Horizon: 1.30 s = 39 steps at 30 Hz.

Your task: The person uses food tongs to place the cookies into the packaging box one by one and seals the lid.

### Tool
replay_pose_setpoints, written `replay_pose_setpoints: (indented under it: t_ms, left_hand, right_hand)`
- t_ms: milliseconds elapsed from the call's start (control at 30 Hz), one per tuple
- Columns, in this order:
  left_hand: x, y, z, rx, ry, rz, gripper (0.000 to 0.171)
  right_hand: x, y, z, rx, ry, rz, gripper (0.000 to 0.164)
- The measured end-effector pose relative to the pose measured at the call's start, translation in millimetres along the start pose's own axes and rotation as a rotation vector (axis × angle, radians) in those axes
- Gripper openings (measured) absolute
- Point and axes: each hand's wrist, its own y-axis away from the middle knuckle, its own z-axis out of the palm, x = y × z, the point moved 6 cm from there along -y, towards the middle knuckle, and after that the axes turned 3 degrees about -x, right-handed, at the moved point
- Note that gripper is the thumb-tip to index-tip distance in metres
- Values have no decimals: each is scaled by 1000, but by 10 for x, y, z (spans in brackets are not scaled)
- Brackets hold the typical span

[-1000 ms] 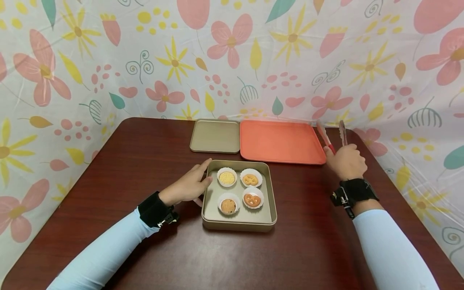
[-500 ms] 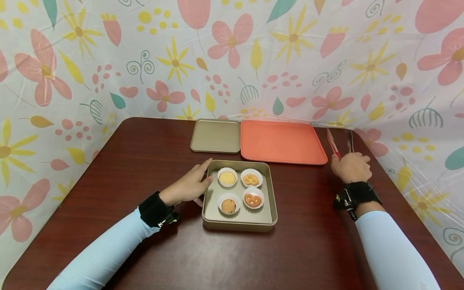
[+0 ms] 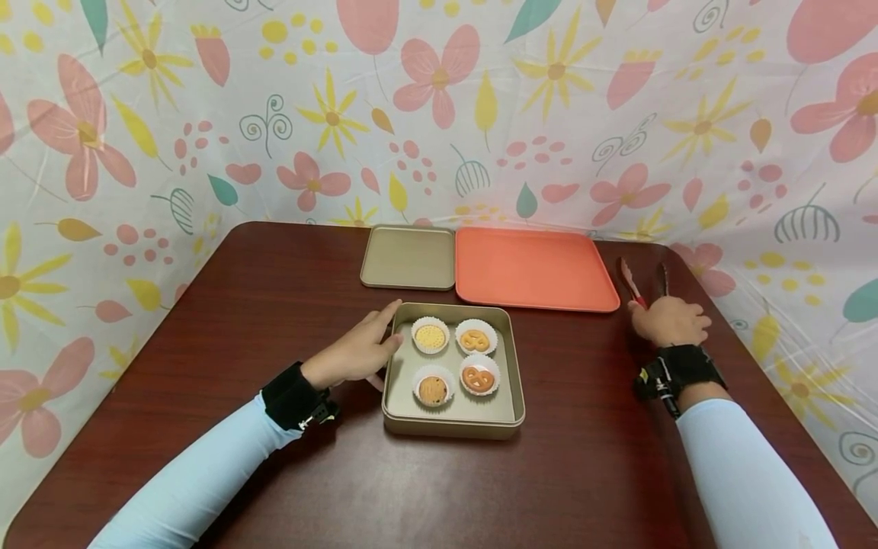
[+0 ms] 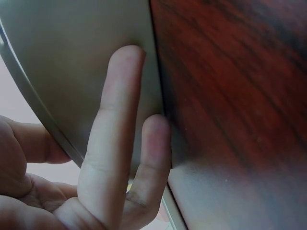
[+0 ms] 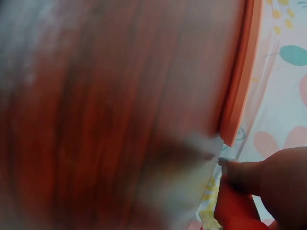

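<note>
My left hand [image 3: 358, 349] holds the left wall of a square gold tin [image 3: 449, 428], thumb over the rim. In the left wrist view, its fingers [image 4: 115, 120] lie along the outer wall. Inside the tin sit paper cups: one with a yellow speckled biscuit [image 3: 430, 337], two with pretzels, a light one [image 3: 474, 341] above a darker one [image 3: 477, 378], and one with a round brown cookie [image 3: 433, 391]. At the table's far right, my right hand [image 3: 671, 322] grips red-handled tongs [image 3: 638, 296], low over the table, their arms apart and pointing away.
A shallow gold tray or lid [image 3: 408, 258] lies at the back of the dark wooden table [image 3: 274, 473], side by side with a larger orange tray [image 3: 535, 268]. The tongs' tips are right of the orange tray. A flowered cloth [image 3: 439, 114] hangs behind.
The right hand has moved toward me and slightly right with the tongs, away from the back edge and lower. The left hand and the tin have stayed put.
</note>
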Motion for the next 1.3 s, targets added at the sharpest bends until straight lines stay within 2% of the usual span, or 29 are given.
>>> replay_pose_setpoints:
  t_ms: [300,667,933,1033,1133,1200,1300]
  left_hand:
    - [3,13,-3,1,-8,2,69]
    - [23,23,-6,-14,-14,0,69]
    - [20,26,-46,-11,-15,-13,71]
    - [35,28,-111,5,-39,-8,74]
    - [66,25,-221,39,-62,3,73]
    - [86,19,-311,70,-88,10,70]
    - [111,0,-447,112,-134,26,62]
  right_hand:
    - [3,42,62,-98,15,-32,81]
    - [-10,95,74,-128,67,-75,79]
    - [15,137,-8,-158,130,-107,89]
    - [10,166,-89,-127,113,-78,96]
    - [-53,212,-205,-49,96,-80,107]
    - [-128,261,-289,18,82,-106,114]
    - [-271,364,-394,106,49,-174,115]
